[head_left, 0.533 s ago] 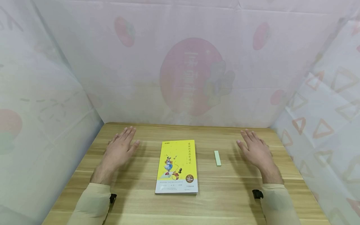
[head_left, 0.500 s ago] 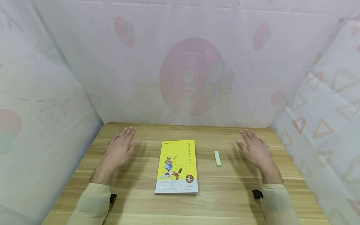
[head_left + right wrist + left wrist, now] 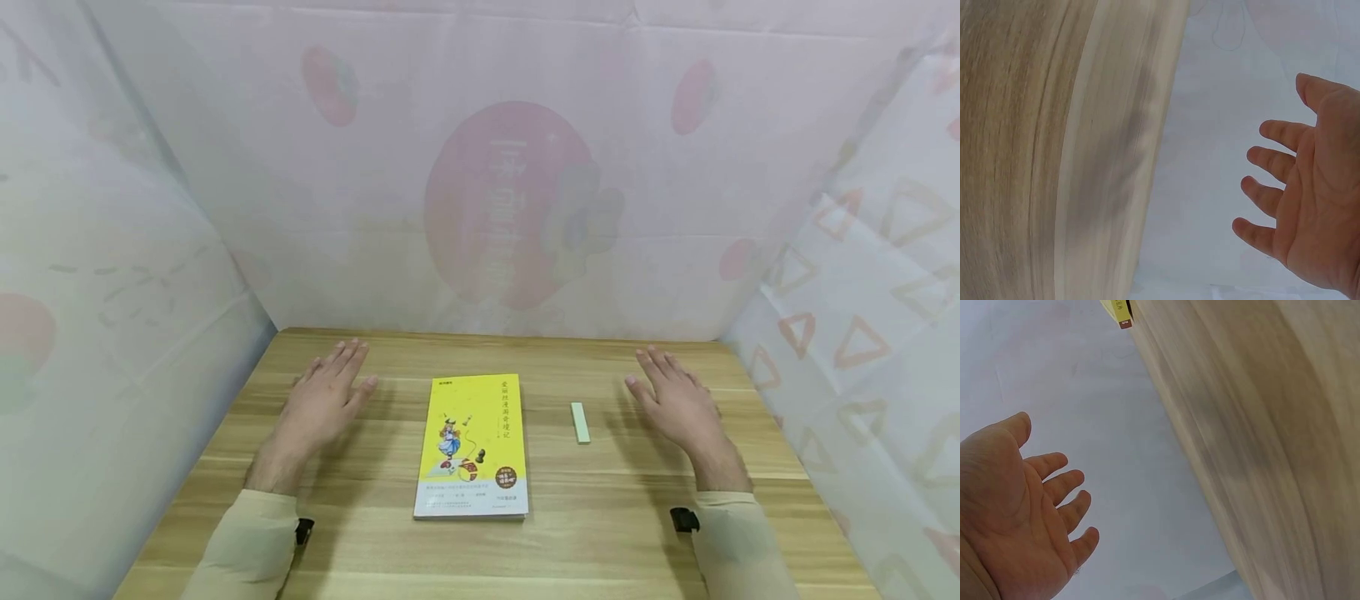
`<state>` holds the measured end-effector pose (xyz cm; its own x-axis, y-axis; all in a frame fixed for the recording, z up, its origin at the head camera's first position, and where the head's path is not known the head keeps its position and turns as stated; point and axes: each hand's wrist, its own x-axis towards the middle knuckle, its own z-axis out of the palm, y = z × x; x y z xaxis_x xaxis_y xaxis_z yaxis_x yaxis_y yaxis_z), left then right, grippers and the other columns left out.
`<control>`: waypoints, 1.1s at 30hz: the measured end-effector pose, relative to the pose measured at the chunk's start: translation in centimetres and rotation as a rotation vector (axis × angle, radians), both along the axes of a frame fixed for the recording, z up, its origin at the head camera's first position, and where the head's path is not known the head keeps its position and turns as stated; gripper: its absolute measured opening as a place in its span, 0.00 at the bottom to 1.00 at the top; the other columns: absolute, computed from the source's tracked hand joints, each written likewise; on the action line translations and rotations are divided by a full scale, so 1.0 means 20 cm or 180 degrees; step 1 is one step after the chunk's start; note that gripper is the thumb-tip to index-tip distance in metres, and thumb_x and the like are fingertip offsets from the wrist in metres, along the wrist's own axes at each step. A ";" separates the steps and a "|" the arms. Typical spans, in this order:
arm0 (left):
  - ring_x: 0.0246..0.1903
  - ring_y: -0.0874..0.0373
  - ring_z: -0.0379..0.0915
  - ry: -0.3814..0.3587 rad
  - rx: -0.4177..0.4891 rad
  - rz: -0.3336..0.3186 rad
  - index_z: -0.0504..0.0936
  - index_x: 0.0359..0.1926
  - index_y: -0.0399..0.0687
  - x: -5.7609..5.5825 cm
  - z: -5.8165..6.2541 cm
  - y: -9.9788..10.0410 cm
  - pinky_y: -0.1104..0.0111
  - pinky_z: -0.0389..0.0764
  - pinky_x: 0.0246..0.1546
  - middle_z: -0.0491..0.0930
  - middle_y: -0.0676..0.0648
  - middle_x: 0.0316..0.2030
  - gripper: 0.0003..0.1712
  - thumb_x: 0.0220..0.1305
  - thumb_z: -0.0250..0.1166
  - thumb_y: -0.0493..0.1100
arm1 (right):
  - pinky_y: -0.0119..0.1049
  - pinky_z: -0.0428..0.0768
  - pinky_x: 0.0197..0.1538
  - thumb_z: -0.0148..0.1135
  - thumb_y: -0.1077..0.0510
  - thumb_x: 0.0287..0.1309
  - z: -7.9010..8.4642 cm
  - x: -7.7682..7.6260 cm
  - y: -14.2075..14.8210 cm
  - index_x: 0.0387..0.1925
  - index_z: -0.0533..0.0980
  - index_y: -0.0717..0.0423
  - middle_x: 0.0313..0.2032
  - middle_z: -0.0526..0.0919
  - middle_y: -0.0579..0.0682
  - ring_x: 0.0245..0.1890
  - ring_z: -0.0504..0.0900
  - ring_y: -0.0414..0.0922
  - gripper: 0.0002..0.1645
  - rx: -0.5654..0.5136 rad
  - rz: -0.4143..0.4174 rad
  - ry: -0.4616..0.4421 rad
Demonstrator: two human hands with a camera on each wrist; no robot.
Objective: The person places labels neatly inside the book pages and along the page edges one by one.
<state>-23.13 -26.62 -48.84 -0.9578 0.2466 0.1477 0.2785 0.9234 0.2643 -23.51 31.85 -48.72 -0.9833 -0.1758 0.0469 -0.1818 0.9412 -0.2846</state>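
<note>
Yellow book, title 爱丽丝漫游奇境记, hands on either side

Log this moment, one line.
left hand: above table, holds nothing | right hand: above table, holds nothing | yellow book: flat on table | green strip: between book and right hand

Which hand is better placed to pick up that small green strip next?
Probably the right hand: it's empty and nearer the green strip; the yellow book lies between the strip and the left hand.
</note>
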 end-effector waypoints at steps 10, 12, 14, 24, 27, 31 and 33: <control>0.93 0.31 0.56 0.0001 -0.0090 -0.0165 0.59 0.94 0.39 0.01 0.00 0.14 0.32 0.56 0.94 0.59 0.33 0.93 0.42 0.97 0.51 0.59 | 0.80 0.62 0.89 0.42 0.34 0.97 -0.03 -0.01 -0.09 0.94 0.59 0.60 0.93 0.58 0.67 0.93 0.58 0.75 0.45 -0.0080 0.0166 0.0057; 0.93 0.31 0.57 0.0014 -0.0099 -0.0206 0.59 0.94 0.40 0.02 -0.01 0.17 0.32 0.56 0.94 0.59 0.34 0.93 0.41 0.97 0.51 0.59 | 0.81 0.64 0.88 0.42 0.34 0.97 -0.04 -0.02 -0.11 0.94 0.60 0.59 0.93 0.60 0.67 0.92 0.60 0.74 0.45 -0.0105 0.0204 0.0075; 0.93 0.32 0.58 0.0043 -0.0104 -0.0256 0.60 0.94 0.41 0.02 -0.01 0.20 0.32 0.57 0.94 0.60 0.34 0.93 0.41 0.97 0.51 0.59 | 0.82 0.66 0.87 0.43 0.35 0.97 -0.05 -0.02 -0.13 0.93 0.61 0.59 0.93 0.61 0.66 0.92 0.61 0.74 0.44 -0.0116 0.0239 0.0087; 0.93 0.35 0.60 -0.0016 -0.0211 -0.0486 0.62 0.94 0.45 0.04 -0.04 0.37 0.33 0.62 0.93 0.62 0.38 0.93 0.42 0.95 0.55 0.63 | 0.82 0.72 0.83 0.52 0.39 0.96 -0.09 -0.03 -0.23 0.91 0.66 0.59 0.90 0.68 0.67 0.89 0.68 0.74 0.41 -0.0005 0.0382 0.0113; 0.93 0.36 0.60 -0.0080 -0.0291 -0.0588 0.63 0.94 0.45 0.05 -0.04 0.43 0.34 0.63 0.93 0.62 0.39 0.93 0.43 0.95 0.54 0.64 | 0.83 0.74 0.81 0.53 0.41 0.95 -0.09 -0.02 -0.25 0.91 0.67 0.59 0.89 0.69 0.67 0.88 0.69 0.75 0.40 -0.0004 0.0415 0.0120; 0.93 0.37 0.60 -0.0131 -0.0393 -0.0753 0.64 0.94 0.46 0.08 -0.05 0.50 0.35 0.62 0.94 0.63 0.39 0.93 0.42 0.95 0.54 0.64 | 0.80 0.73 0.83 0.54 0.41 0.95 -0.09 -0.01 -0.27 0.91 0.67 0.58 0.90 0.68 0.66 0.88 0.69 0.74 0.39 -0.0009 0.0430 0.0120; 0.93 0.37 0.60 -0.0159 -0.0426 -0.0844 0.64 0.94 0.47 0.09 -0.05 0.53 0.36 0.62 0.94 0.63 0.40 0.93 0.42 0.95 0.54 0.64 | 0.79 0.73 0.84 0.54 0.41 0.95 -0.09 0.00 -0.27 0.91 0.67 0.58 0.90 0.69 0.66 0.88 0.70 0.74 0.39 0.0004 0.0446 0.0134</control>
